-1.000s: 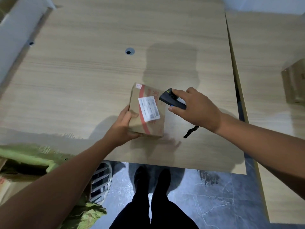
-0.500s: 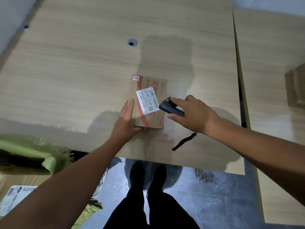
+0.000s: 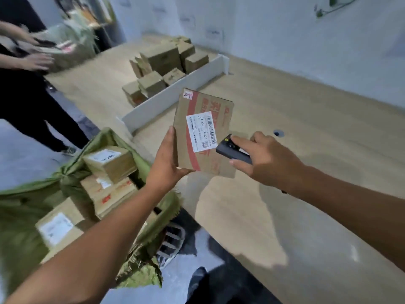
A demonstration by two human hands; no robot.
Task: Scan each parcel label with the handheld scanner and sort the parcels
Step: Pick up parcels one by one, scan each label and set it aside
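My left hand [image 3: 167,165] grips the parcel [image 3: 202,132] above the table [image 3: 306,119], while my right hand [image 3: 266,160] clasps the scanner [image 3: 233,150] beside its label [image 3: 201,132]. My one-corner hold looks thin; a quick swing toward the sorted boxes [image 3: 163,64] could drop it.

Light-wood tabletop [image 3: 317,119] lies open rightward. White divider board [image 3: 175,94] and brown cardboard boxes [image 3: 162,58] block far left. Green woven sack [image 3: 19,216] crowds below.

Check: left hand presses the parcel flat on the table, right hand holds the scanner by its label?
No: in the head view the left hand holds the parcel above the table; the right hand holds the scanner by its label.
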